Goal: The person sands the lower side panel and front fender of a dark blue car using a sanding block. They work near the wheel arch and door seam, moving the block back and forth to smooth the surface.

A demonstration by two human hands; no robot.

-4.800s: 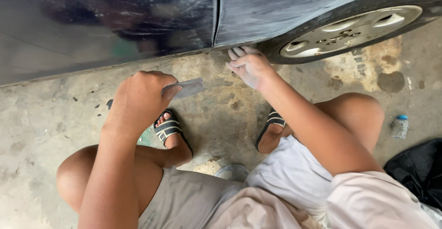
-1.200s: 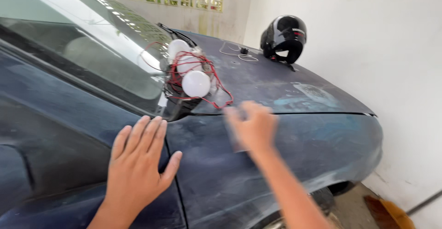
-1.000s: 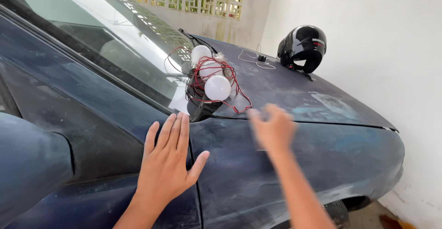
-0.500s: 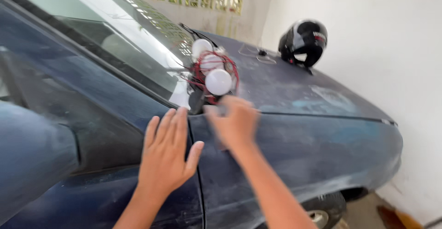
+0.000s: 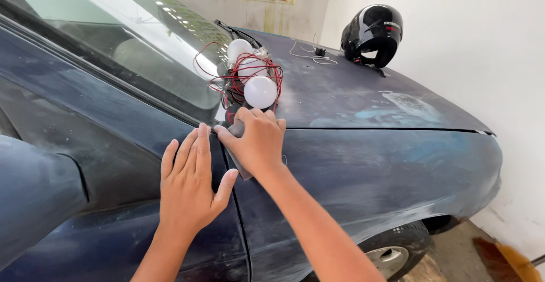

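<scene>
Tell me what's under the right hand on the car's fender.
A grey sheet, probably sandpaper, pokes out below the right hand, pressed against the dull blue fender. Most of the sheet is covered by the palm and fingers, so its full shape cannot be seen.

The car body is showing dull dark blue, going patchy with pale grey and light blue scuffs along the bonnet; the helmet is gleaming glossy black; the bulbs are glowing plain white, tangled in red wires; the sheet under the right hand is looking grey; the wall is staying off-white.
</scene>
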